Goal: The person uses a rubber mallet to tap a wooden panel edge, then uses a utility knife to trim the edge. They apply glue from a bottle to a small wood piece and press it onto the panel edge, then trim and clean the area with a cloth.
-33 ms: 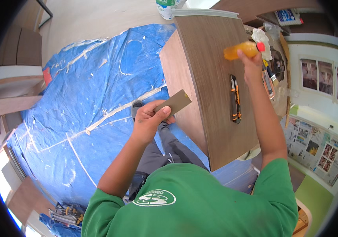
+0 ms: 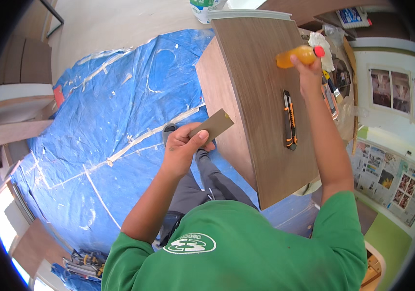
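Observation:
My left hand (image 2: 184, 148) pinches a small flat rectangular brown piece (image 2: 213, 127) between thumb and fingers. A yellowish spot shows at the piece's far corner. Held by my right hand (image 2: 309, 76) is a clear plastic bottle (image 2: 295, 57) of orange-yellow liquid with a red cap. The bottle lies tilted almost sideways above the wood-grain cabinet top (image 2: 260, 92), cap toward the right. On that top, below the bottle, rests a black and orange utility knife (image 2: 290, 121).
Blue plastic sheeting (image 2: 120, 111), taped in places, covers the floor at left. Right of the cabinet, a cluttered surface holds hand tools (image 2: 331, 92) and crumpled white material (image 2: 321, 48). A white bucket-like container (image 2: 201, 12) stands beyond. More tools (image 2: 83, 264) lie at lower left.
My right hand and the bottle have shifted slightly up and away from me. My left hand still holds the flat piece in nearly the same place.

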A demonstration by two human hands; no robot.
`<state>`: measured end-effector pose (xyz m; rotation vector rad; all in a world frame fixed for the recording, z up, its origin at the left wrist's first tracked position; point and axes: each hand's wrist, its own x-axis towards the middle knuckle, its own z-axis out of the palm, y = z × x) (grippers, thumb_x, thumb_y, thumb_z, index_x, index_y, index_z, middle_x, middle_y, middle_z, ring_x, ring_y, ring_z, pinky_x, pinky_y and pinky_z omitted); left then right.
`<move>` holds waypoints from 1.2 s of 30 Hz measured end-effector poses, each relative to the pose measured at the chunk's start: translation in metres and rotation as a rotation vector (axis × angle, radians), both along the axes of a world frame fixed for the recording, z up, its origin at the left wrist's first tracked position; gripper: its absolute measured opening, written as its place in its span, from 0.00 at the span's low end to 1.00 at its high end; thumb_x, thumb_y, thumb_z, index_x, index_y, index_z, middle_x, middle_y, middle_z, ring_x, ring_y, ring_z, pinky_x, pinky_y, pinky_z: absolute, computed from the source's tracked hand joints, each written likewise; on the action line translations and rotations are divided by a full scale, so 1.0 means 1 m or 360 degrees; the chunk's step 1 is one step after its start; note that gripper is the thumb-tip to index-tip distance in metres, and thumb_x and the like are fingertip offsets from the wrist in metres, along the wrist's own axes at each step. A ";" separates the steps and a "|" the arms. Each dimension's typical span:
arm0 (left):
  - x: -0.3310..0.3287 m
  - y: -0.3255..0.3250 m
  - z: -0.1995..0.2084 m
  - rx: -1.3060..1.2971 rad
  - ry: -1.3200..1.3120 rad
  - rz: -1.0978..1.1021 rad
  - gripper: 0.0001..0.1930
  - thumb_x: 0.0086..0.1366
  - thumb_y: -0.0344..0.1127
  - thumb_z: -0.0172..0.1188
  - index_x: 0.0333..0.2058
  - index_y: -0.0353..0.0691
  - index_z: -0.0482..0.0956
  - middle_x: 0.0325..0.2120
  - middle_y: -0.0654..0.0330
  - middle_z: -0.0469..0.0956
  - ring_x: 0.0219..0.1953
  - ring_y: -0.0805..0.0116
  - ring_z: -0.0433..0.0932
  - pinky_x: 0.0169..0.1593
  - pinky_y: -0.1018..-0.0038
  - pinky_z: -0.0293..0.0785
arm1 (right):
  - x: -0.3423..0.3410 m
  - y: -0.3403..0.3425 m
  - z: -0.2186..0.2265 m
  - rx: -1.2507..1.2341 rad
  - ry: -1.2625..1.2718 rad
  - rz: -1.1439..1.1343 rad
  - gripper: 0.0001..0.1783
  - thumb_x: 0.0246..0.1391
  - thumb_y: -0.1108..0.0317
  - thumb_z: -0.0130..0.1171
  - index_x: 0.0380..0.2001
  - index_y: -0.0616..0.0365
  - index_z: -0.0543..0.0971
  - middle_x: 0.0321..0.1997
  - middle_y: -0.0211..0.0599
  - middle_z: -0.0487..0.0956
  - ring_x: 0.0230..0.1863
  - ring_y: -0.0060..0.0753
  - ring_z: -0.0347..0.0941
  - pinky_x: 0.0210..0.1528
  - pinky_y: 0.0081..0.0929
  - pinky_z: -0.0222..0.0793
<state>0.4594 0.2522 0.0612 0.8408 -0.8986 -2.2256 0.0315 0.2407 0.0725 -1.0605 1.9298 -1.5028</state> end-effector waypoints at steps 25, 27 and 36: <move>-0.002 0.004 -0.039 0.0091 -0.0159 0.0183 0.19 0.74 0.40 0.64 0.53 0.30 0.81 0.36 0.54 0.86 0.39 0.67 0.84 0.48 0.68 0.79 | 0.019 0.139 -0.024 0.1335 0.0726 -0.0099 0.30 0.58 0.59 0.70 0.61 0.59 0.77 0.46 0.43 0.82 0.47 0.38 0.80 0.53 0.37 0.76; -0.001 0.003 -0.046 0.0111 -0.0197 0.0180 0.18 0.74 0.40 0.63 0.53 0.30 0.81 0.36 0.54 0.86 0.39 0.67 0.84 0.48 0.68 0.78 | 0.035 0.157 -0.028 0.1146 0.0728 -0.0075 0.28 0.57 0.60 0.71 0.58 0.59 0.77 0.40 0.42 0.81 0.42 0.39 0.79 0.51 0.37 0.76; 0.004 -0.001 -0.054 0.0034 -0.0270 0.0115 0.17 0.74 0.39 0.63 0.52 0.30 0.82 0.38 0.55 0.86 0.39 0.68 0.84 0.47 0.68 0.79 | 0.082 0.114 0.000 0.0910 0.0540 0.0130 0.28 0.57 0.67 0.68 0.60 0.51 0.73 0.42 0.45 0.82 0.42 0.47 0.81 0.46 0.39 0.74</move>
